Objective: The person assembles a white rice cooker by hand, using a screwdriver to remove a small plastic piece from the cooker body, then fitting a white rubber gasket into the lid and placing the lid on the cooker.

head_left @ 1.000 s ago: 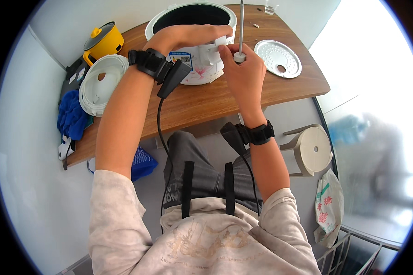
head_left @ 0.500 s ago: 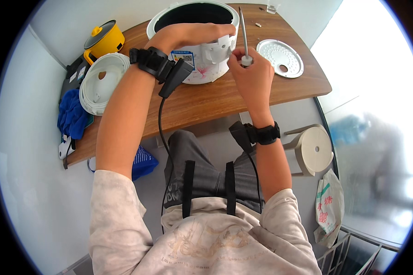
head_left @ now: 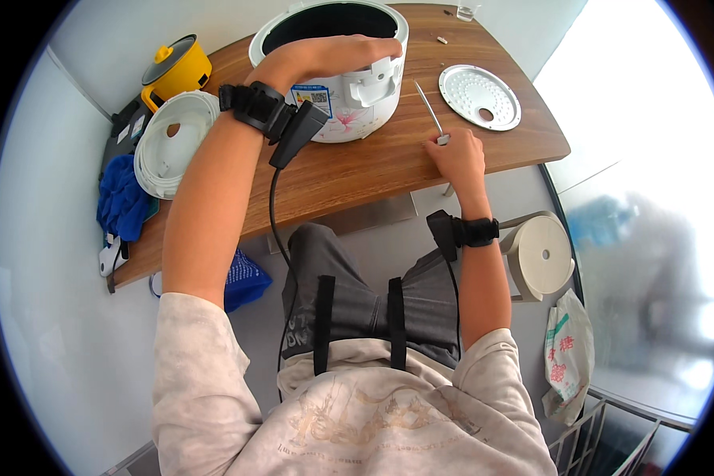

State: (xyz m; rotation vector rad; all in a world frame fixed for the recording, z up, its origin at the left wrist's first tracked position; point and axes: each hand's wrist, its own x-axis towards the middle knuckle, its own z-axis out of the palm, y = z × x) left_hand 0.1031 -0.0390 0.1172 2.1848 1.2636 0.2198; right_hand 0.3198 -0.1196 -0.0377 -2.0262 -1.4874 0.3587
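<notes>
A white rice cooker body (head_left: pixel 359 119) with a flower print and a dark open inside stands near the table's far edge. Across its front rim lies my left hand (head_left: pixel 333 57), the fingers curled over the edge by the protruding white bracket (head_left: pixel 373 83). To the right, near the table's front edge, my right hand (head_left: pixel 462 159) is closed round a screwdriver (head_left: pixel 428 107). Its metal shaft points up and away to the left, apart from the cooker; most of the handle is hidden in my fist. A round white perforated plate (head_left: pixel 460 83) lies beyond that hand.
At the table's left are a white round lid part (head_left: pixel 152 159), a yellow pot (head_left: pixel 186 78) and a blue cloth (head_left: pixel 123 198). A small clear glass (head_left: pixel 468 11) stands far right. Below the right end are a beige stool (head_left: pixel 541 254) and a printed bag (head_left: pixel 570 357).
My right hand has drawn back from the cooker's bracket, down and to the right, with the screwdriver in it; the shaft has tilted left. My left hand stays on the rim.
</notes>
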